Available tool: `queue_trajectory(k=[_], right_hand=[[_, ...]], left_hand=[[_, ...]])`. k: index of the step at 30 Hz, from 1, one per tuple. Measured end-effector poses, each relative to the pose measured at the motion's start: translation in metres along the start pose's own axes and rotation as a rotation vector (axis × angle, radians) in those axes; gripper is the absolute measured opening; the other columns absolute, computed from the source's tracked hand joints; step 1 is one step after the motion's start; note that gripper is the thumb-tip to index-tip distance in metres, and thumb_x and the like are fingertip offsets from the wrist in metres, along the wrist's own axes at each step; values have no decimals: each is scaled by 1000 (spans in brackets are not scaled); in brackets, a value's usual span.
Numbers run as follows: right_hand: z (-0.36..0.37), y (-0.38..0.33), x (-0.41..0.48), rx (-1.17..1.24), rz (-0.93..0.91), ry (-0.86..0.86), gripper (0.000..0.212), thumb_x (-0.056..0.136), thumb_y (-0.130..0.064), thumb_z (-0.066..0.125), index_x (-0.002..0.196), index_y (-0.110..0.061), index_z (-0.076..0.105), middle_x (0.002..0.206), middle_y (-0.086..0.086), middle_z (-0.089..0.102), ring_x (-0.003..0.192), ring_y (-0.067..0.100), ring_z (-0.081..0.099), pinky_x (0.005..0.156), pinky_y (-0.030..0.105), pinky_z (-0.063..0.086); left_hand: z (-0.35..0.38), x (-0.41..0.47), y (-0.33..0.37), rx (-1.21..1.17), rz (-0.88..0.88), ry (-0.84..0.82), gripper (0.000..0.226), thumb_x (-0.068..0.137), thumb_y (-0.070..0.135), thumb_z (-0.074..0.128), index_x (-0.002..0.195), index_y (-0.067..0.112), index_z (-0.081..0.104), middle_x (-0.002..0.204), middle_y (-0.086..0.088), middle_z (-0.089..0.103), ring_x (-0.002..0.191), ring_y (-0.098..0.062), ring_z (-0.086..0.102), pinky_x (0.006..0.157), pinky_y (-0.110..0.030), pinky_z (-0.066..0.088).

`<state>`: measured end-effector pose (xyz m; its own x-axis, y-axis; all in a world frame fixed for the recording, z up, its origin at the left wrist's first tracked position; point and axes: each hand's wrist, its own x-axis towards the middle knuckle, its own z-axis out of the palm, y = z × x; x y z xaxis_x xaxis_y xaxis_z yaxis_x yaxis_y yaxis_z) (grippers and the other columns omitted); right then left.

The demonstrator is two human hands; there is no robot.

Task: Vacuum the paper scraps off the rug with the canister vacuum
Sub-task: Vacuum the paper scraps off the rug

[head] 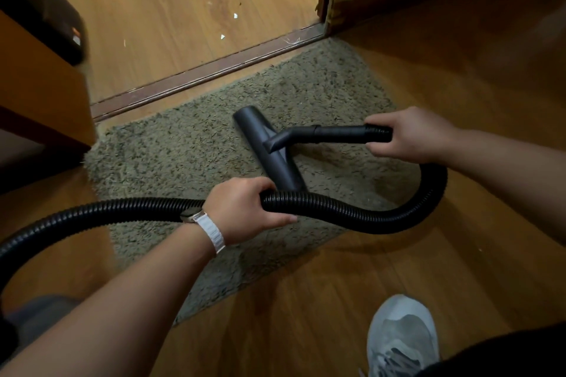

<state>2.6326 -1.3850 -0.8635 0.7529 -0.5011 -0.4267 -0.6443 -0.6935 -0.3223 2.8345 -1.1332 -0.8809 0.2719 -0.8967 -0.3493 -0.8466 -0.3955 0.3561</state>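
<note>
Rug first: a shaggy grey-green pile rug (190, 150) lies on the brown wood-plank floor (382, 278), its far edge running along the dark wooden door threshold (208, 70). On it, right of centre, sits the black plastic T-shaped floor nozzle (266, 147), lying flat on the pile with its long bar running from far to near.

My right hand (410, 135) is on the right, fingers curled shut around the black ribbed vacuum hose (352, 211) where it meets the smooth black wand tube (337, 133) that leads left into the nozzle. From that grip the hose loops out to the right, swings back near me and crosses to the left.

My left hand (245, 208) is closed around the hose where it passes just over the near end of the nozzle, thumb on the near side, fingers wrapped over the top. A white-strapped wristwatch (208, 229) is on that wrist. Beyond it the hose runs off to the left and curves down out of sight (the canister itself I cannot make out).

The pile around the nozzle shows no white bits that I can tell. Small white paper scraps (223, 37) lie on the lighter floor beyond the threshold, well apart from the rug. My grey sneaker (401, 337) is planted on the floor at near right.
</note>
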Motion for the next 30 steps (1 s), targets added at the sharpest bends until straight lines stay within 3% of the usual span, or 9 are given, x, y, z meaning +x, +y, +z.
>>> queue_trajectory(k=[3,8,11,15,18,21,24,30], right_hand=[[13,-14,1,-107,-119,-13,17,92,-43,61,108,-38,58,69,-5,60,57,11,56,49,29,41],[43,-35,-2,-172,-375,-24,20,91,-48,57,108,-39,54,74,-11,58,64,8,56,52,31,47],[58,-44,-2,-186,-440,-38,24,90,-51,54,111,-40,53,78,-12,58,67,9,56,54,33,50],[62,-39,3,-146,-354,-8,30,91,-50,57,118,-41,52,83,-12,58,73,10,57,55,30,46],[64,-31,4,-113,-193,32,38,93,-48,57,129,-37,49,90,-9,60,76,14,57,56,30,43],[67,-30,7,-141,-87,25,49,96,-49,55,140,-33,43,90,-8,58,67,10,52,51,29,39],[67,-30,15,-88,-17,17,49,95,-49,56,139,-34,44,87,-11,59,61,2,50,48,27,37],[71,-29,30,-120,38,-47,38,91,-50,59,123,-32,50,86,-13,55,67,6,55,51,29,45]], left_hand=[[9,-10,-3,45,34,-45,61,64,85,55,93,33,64,70,16,60,64,-1,57,59,-25,51],[24,-36,-15,131,85,-115,50,67,84,55,83,36,52,69,17,53,65,-3,52,54,-21,39],[31,-47,-29,142,90,-147,54,68,84,53,88,34,58,76,16,59,70,-3,57,57,-21,42],[36,-48,-45,215,99,-142,68,67,88,42,101,33,62,90,15,67,81,-5,64,62,-23,46],[29,-38,-51,287,125,-142,63,74,83,47,108,31,61,97,12,68,87,-9,66,66,-24,46],[16,-24,-59,332,134,-136,61,77,80,47,111,30,60,98,10,67,88,-14,66,67,-26,48],[14,-15,-68,383,151,-117,62,77,81,45,107,29,59,94,7,65,86,-18,66,67,-29,50],[32,-20,-74,429,140,-185,56,80,78,46,105,28,53,96,5,62,87,-19,63,62,-29,39]])
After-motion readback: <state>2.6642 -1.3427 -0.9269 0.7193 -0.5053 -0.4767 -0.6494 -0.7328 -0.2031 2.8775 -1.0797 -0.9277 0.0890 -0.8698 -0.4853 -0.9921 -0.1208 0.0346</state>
